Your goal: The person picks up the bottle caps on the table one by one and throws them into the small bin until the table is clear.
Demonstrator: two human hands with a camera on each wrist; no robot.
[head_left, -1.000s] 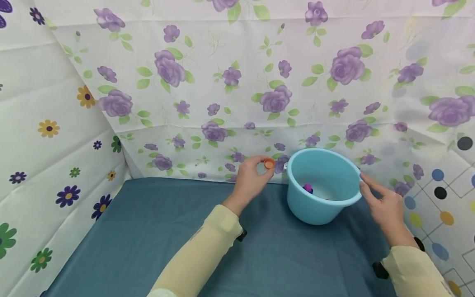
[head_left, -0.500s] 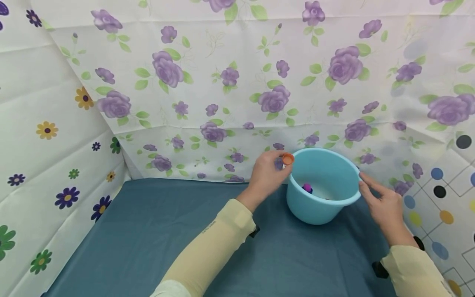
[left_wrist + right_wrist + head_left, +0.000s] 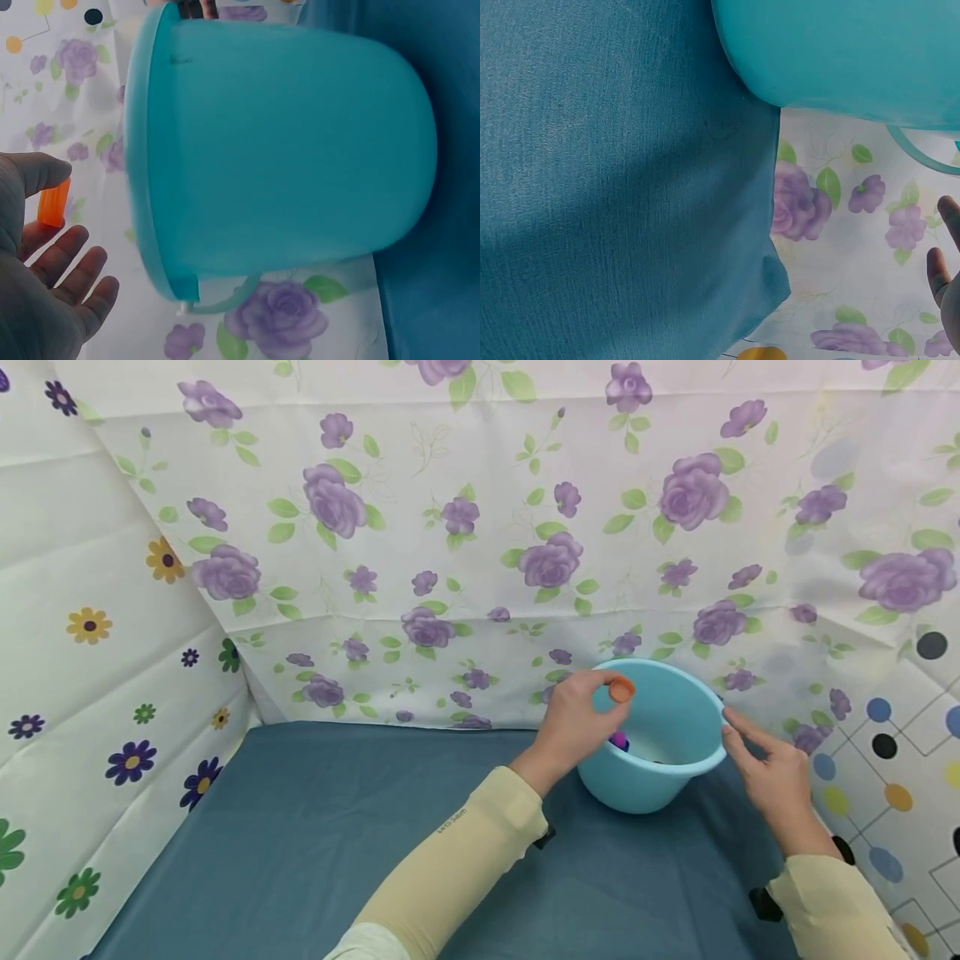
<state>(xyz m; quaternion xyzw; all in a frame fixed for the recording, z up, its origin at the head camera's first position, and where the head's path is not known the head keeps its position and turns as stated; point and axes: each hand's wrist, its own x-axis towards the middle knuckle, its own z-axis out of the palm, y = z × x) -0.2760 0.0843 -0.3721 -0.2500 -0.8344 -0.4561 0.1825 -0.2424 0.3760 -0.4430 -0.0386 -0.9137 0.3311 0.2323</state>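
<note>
In the head view my left hand (image 3: 573, 722) pinches a small orange bottle cap (image 3: 622, 689) between thumb and index finger, above the near-left rim of a light blue bucket (image 3: 637, 789). The left wrist view shows the ribbed side of the cap (image 3: 54, 204), with the other fingers spread loosely below it. My right hand (image 3: 772, 777) holds the bucket's right rim, thumb and fingers at the edge. Inside the bucket lies a small magenta and dark blue object (image 3: 618, 742), partly covered by the rim. A sliver of something else shows near the bottom.
The bucket stands upright on a blue cloth-covered table (image 3: 360, 827), close to the back. A white floral sheet (image 3: 450, 568) hangs right behind it. Patterned sheets close off the left and right sides. The bucket's handle (image 3: 232, 296) hangs at its back.
My left hand has moved right with the orange cap, from left of the bucket to over its opening. My right hand and the bucket have stayed in place.
</note>
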